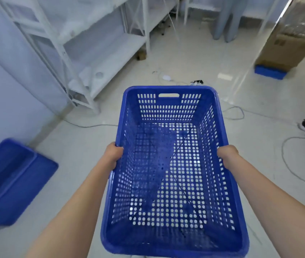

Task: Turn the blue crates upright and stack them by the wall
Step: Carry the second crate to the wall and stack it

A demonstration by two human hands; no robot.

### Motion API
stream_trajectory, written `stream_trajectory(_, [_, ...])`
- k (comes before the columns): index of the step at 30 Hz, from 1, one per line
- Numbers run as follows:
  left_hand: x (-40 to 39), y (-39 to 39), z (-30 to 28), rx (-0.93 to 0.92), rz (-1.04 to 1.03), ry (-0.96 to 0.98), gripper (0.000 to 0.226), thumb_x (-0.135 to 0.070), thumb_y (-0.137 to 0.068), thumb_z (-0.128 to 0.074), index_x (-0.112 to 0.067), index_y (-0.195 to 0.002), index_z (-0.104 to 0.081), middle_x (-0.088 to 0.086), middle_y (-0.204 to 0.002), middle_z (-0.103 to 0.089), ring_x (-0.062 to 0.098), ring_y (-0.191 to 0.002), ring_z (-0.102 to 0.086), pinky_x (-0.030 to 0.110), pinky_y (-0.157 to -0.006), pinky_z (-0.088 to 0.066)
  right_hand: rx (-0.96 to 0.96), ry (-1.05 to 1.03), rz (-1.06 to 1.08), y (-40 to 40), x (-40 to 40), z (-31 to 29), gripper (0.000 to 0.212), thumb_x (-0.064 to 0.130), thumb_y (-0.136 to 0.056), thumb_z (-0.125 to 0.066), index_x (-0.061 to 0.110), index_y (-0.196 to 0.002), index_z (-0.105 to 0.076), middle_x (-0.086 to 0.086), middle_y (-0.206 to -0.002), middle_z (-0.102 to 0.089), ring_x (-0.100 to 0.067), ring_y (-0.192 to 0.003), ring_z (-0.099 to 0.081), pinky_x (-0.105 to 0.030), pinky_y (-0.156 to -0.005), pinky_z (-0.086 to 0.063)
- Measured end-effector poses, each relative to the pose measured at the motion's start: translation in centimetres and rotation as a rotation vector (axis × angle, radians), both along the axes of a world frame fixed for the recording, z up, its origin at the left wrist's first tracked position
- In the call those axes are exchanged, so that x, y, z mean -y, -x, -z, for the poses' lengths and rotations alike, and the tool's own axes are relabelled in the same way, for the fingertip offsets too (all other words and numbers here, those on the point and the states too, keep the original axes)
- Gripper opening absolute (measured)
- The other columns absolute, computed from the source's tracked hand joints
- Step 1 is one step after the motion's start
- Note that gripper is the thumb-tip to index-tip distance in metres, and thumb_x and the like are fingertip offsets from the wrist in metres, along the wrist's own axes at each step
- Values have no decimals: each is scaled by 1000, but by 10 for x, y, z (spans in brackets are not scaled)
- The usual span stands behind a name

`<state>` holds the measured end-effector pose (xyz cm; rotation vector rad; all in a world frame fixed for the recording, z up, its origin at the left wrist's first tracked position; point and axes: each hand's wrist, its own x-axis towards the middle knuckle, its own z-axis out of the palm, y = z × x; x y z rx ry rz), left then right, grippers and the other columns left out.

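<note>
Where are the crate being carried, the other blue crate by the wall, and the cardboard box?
Carried crate (168,90), head view, far rim.
Blue crate by wall (13,181), head view, upturned base.
Cardboard box (285,51), head view, front face.

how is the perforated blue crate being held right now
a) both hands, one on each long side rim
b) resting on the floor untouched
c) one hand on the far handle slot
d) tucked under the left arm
a: the left hand and the right hand each grip a long side rim of the perforated blue crate, open side up.

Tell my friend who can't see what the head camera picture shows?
Two bare hands, left hand and right hand, hold an upright, empty perforated blue crate by its side rims above a pale floor. Another blue crate lies by the wall at left.
</note>
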<state>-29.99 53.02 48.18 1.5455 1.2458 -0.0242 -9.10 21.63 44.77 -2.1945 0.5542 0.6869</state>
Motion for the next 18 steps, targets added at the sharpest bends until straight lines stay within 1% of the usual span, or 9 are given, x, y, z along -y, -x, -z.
stream_trajectory(3, [-42, 65, -23, 34, -109, -30, 12, -1, -94, -49, -7, -104, -52, 18, -101, -60, 29, -79, -59, 42, -75, -51, 55, -19, -100, 38, -69, -19, 38, 3, -87, -52, -6, -123, -55, -20, -118, -61, -35, -99, -60, -42, -91, -50])
stream_trajectory(6, [-88, 131, -39, 49, -198, -68, 16, -1, -94, -49, -6, -109, -53, 16, -100, -58, 29, -83, -58, 37, -73, -47, 71, -35, -207, 77, -142, -35, 41, 4, -87, -52, -5, -127, -51, -20, -123, -58, -35, -102, -59, -39, -90, -49])
stream_trajectory(7, [-102, 152, -42, 61, -228, -74, 17, -2, -94, -49, -5, -111, -54, 15, -100, -58, 29, -80, -58, 38, -73, -47, 78, -34, -242, 91, -166, -38, 40, 4, -87, -52, -5, -126, -51, -20, -120, -58, -33, -96, -58, -37, -86, -49])
stream_trajectory(9, [-129, 193, -51, 75, -289, -81, 16, -3, -94, -51, -6, -110, -54, 14, -97, -61, 27, -75, -58, 38, -72, -48, 109, -22, -324, 118, -211, -48, 34, 3, -86, -52, -5, -119, -54, -17, -106, -58, -30, -84, -57, -33, -75, -45])
stream_trajectory(10, [-143, 213, -54, 75, -319, -96, 17, -4, -93, -51, -5, -110, -55, 15, -97, -63, 28, -76, -59, 38, -71, -49, 123, -28, -366, 132, -232, -54, 32, 3, -86, -52, -4, -117, -55, -16, -101, -56, -32, -85, -59, -31, -73, -44])
stream_trajectory(12, [-168, 254, -59, 83, -387, -129, 20, -3, -91, -52, -4, -110, -59, 18, -101, -64, 31, -82, -60, 39, -73, -50, 125, -50, -429, 156, -273, -60, 39, 4, -85, -53, -4, -124, -53, -15, -104, -55, -36, -100, -61, -30, -75, -43])
stream_trajectory(13, [-179, 272, -61, 90, -421, -135, 20, -2, -91, -51, -5, -109, -59, 19, -102, -64, 31, -84, -60, 40, -74, -51, 125, -61, -447, 168, -293, -64, 42, 4, -85, -53, -4, -126, -52, -15, -109, -56, -36, -102, -60, -31, -76, -44])
stream_trajectory(16, [-208, 319, -63, 98, -518, -148, 20, 0, -92, -49, -6, -108, -60, 16, -98, -62, 29, -86, -59, 45, -83, -53, 156, -79, -512, 196, -351, -67, 46, 4, -81, -54, -6, -125, -52, -20, -119, -61, -38, -102, -62, -39, -80, -52])
stream_trajectory(18, [-225, 343, -64, 93, -581, -146, 13, -1, -92, -49, -7, -99, -58, 15, -95, -61, 28, -82, -58, 40, -80, -52, 184, -82, -556, 213, -388, -69, 43, 5, -80, -55, -5, -122, -56, -21, -116, -63, -39, -100, -63, -41, -82, -55])
